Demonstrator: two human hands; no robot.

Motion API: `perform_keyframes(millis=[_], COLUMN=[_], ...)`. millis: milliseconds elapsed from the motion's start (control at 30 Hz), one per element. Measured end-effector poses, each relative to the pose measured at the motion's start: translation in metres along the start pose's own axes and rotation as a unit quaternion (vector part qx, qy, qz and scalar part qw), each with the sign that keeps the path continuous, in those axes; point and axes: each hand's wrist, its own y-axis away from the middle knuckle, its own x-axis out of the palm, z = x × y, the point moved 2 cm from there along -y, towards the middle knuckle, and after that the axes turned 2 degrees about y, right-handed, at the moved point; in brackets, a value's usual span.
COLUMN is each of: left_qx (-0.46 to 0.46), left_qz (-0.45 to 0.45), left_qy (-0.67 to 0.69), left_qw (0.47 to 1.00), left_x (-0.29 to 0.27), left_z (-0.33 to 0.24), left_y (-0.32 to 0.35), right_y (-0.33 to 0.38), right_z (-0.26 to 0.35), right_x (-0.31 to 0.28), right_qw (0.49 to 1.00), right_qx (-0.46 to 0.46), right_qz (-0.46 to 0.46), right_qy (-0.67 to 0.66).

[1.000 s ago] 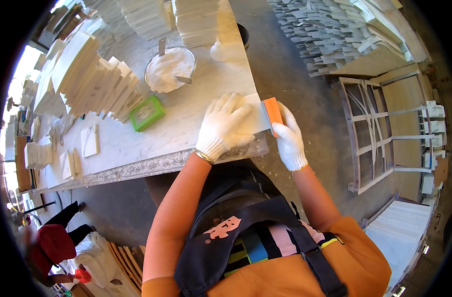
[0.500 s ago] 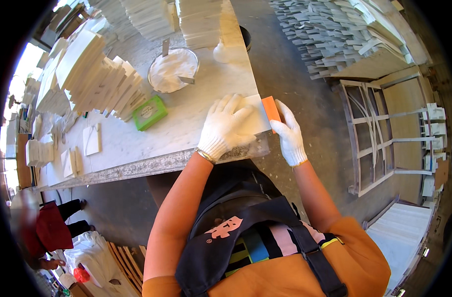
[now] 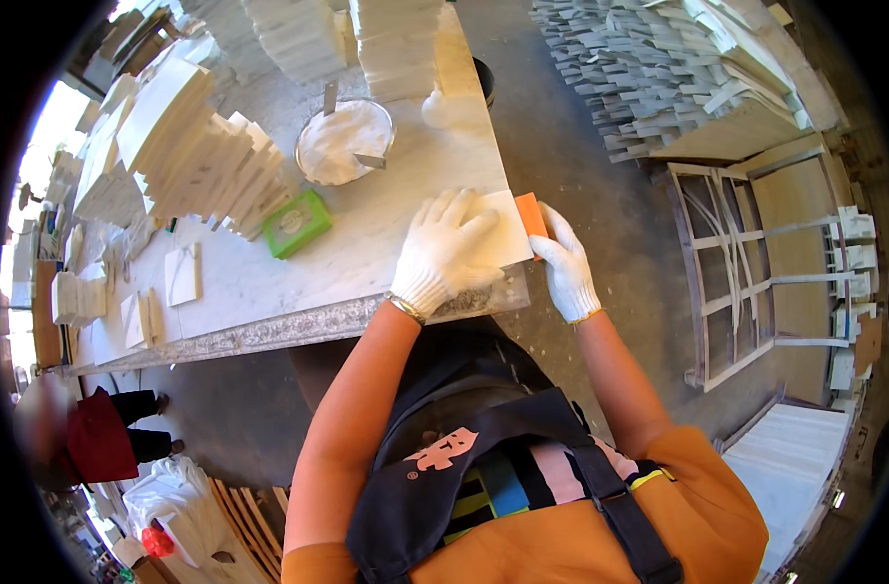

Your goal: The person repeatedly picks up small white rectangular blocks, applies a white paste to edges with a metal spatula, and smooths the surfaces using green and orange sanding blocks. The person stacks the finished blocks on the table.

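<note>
Grasping an orange rectangular block (image 3: pixel 530 214) between thumb and fingers with the gloved right hand (image 3: pixel 568 263), beside the right edge of a white stone tile (image 3: pixel 508 232) and seemingly against it. Pressing that tile down with the gloved left hand (image 3: pixel 440 248), spread flat and clasping nothing, near the front right corner of the marble-patterned table (image 3: pixel 362 234). Showing less orange face than a second ago, so probably tipped or slid in tighter at the same tile edge; suggests continued work along that side, with the tile held steady. Running lengthwise along the edge, near end toward the body and slightly right, far end away and slightly left. Cannot tell the tile's long axis, being partly hidden under the glove.
</note>
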Motion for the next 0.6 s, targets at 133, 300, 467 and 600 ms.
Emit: perform_keyframes(millis=[133,300,467,600], left_qx=[0.011,0.004,0.014,0.003], left_qz=[-0.015,-0.007,-0.019,-0.036], left_qy=[0.001,0.012,0.014,0.009], left_qw=[1.0,1.0,1.0,0.999], left_x=[0.0,-0.006,0.001,-0.008], left_z=[0.001,0.001,0.006,0.003], left_y=[-0.001,-0.002,0.006,0.011], right_y=[0.004,0.012,-0.003,0.005], right_z=[0.013,0.015,0.013,0.067], right_x=[0.001,0.012,0.0,0.027], right_qw=[0.998,0.999,0.997,0.987], right_qx=[-0.009,-0.011,-0.045,-0.106], right_qz=[0.007,0.007,-0.021,-0.029], right_qy=[-0.067,-0.033,0.06,0.116])
